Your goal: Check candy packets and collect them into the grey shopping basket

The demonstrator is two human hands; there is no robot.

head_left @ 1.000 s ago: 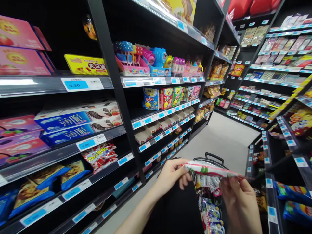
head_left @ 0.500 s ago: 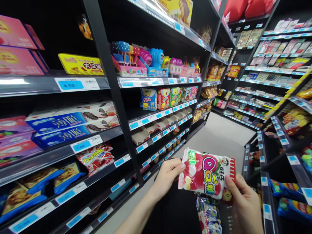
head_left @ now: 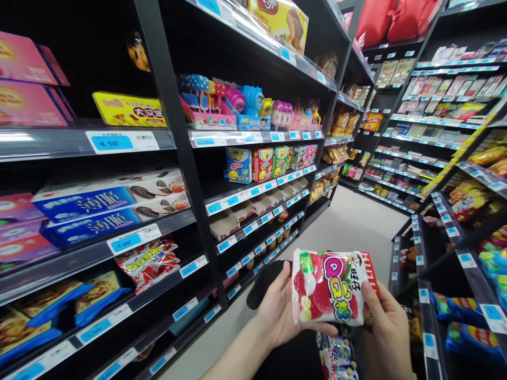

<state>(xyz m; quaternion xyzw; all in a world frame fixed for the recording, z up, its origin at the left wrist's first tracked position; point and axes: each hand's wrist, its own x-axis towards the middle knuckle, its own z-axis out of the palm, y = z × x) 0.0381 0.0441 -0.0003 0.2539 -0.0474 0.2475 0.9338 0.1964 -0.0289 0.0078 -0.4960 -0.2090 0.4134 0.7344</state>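
Note:
A red and white bag of QQ gummy candy [head_left: 315, 285] is held low in front of me, its printed face toward me. My right hand [head_left: 386, 330] grips its right end, thumb on the front and fingers behind. My left hand [head_left: 275, 314] supports the left and lower side. Its thumb is raised beside the bag's edge, and its fingers reach underneath, partly hidden. Below the bag are several small blue and white packets [head_left: 338, 356], partly covered by the bag and my hands.
Black shelving on the left bears blue cookie boxes [head_left: 91, 203], a yellow box [head_left: 129, 110], a red candy bag [head_left: 148, 261] and small snack boxes [head_left: 240, 164]. Lower racks on the right hold blue chip bags [head_left: 471, 338]. Between them runs a grey floor [head_left: 356, 216].
My left hand has shifted from pinching the bag's left edge to supporting it from below, thumb now lifted off. The bag has moved slightly left, still in my right hand.

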